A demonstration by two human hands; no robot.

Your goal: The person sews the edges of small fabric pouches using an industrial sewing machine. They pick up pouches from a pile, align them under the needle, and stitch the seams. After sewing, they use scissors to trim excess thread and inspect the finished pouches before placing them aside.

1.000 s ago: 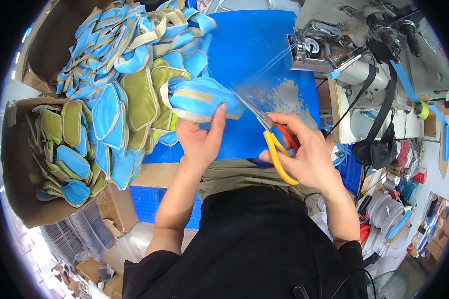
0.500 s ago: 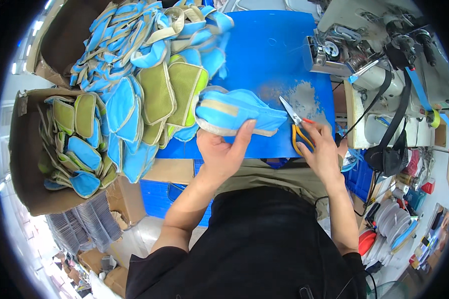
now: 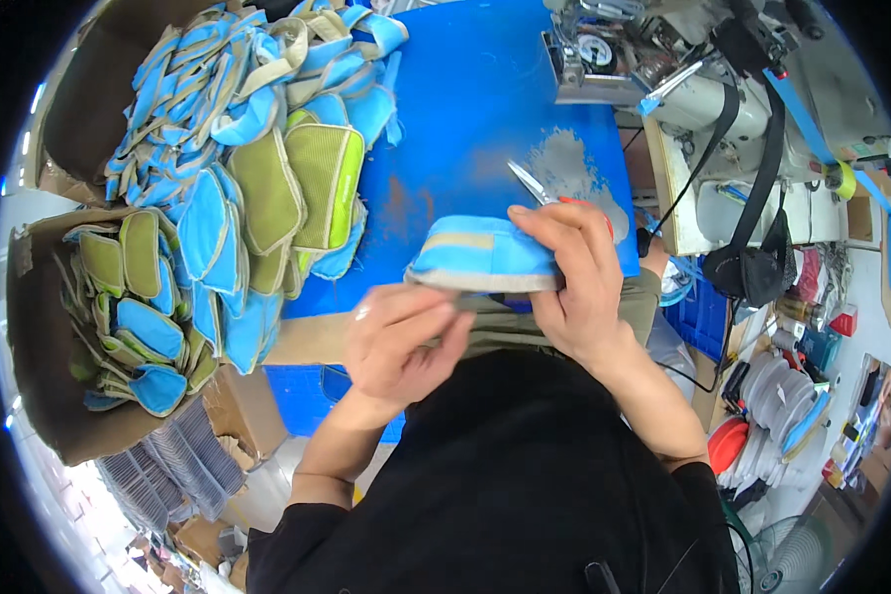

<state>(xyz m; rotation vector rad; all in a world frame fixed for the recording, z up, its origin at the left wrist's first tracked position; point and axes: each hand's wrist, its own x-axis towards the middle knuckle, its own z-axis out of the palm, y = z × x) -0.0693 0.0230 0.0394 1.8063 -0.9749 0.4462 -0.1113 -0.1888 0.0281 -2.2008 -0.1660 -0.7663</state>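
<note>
My right hand (image 3: pixel 579 287) grips a blue fabric piece (image 3: pixel 480 252) with a beige stripe and pale edging, fingers over its top and thumb at its right end. My left hand (image 3: pixel 401 342), slightly blurred, has its fingers curled at the piece's lower left edge; what they hold, if anything, is unclear. Just behind my right hand, scissors (image 3: pixel 531 181) lie on the blue work surface (image 3: pixel 450 99), silver blades showing, handles mostly hidden by the hand and piece.
Piles of blue-and-beige straps (image 3: pixel 178 94) and green and blue padded pieces (image 3: pixel 262 188) cover the left side. A cardboard box (image 3: pixel 45 366) holds more pieces. A sewing machine (image 3: pixel 723 129) with hanging black straps stands at the right, above white spools (image 3: pixel 777 396).
My right hand has let go of the scissors and taken hold of the blue piece. My left hand has moved down and left to the piece's lower edge.
</note>
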